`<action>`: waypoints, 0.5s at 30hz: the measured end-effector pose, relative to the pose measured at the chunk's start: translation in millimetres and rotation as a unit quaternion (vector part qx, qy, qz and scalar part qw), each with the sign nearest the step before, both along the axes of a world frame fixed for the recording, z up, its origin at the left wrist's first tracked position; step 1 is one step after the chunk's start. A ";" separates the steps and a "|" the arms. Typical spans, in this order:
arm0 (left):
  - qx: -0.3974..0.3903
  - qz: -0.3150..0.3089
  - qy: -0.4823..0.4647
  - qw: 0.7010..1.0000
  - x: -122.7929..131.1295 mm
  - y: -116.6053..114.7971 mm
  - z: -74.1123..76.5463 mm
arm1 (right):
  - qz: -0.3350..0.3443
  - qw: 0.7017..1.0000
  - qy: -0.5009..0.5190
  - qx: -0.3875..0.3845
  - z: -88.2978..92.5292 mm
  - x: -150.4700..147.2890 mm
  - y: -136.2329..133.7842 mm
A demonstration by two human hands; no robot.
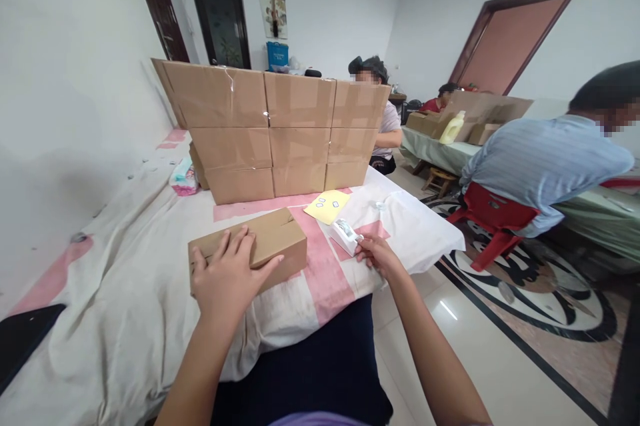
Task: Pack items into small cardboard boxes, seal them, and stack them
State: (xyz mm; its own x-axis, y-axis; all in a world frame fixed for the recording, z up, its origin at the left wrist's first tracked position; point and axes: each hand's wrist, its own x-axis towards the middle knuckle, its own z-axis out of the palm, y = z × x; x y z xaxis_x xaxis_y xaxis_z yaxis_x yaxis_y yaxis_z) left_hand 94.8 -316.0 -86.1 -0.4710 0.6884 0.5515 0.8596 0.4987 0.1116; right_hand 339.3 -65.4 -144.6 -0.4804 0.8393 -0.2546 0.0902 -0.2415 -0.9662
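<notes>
My left hand lies flat with spread fingers on top of a small brown cardboard box that rests on the cloth-covered table. My right hand is closed around the near end of a white tape dispenser, which lies on the cloth to the right of the box. A yellow sheet with a few small white stickers lies just behind the dispenser.
A wall of stacked cardboard boxes stands across the table's far side, with a pink packet at its left. The table edge drops off at right. Other people sit at a second table to the right, one on a red chair.
</notes>
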 end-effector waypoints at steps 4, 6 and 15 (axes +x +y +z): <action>-0.009 0.014 -0.006 1.000 0.8 1.8 1.3 | 0.010 1.000 -0.004 -0.008 0.0 0.6 2.4; -0.014 0.018 -0.007 1.000 0.6 2.6 1.1 | 0.005 1.000 0.002 0.000 -0.9 0.2 0.5; -0.036 0.032 -0.031 0.998 -0.8 4.6 2.6 | -0.015 0.999 0.034 0.038 -5.2 -0.1 -7.5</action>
State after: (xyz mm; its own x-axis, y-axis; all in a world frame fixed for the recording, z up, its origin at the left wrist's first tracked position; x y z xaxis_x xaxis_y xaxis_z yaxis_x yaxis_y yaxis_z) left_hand 94.1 -311.5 -83.5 -0.5470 0.6927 0.4701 0.8183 0.5608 0.1258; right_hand 339.2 -73.0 -149.8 -0.4685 0.8693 -0.1578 0.0180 -0.1692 -0.9854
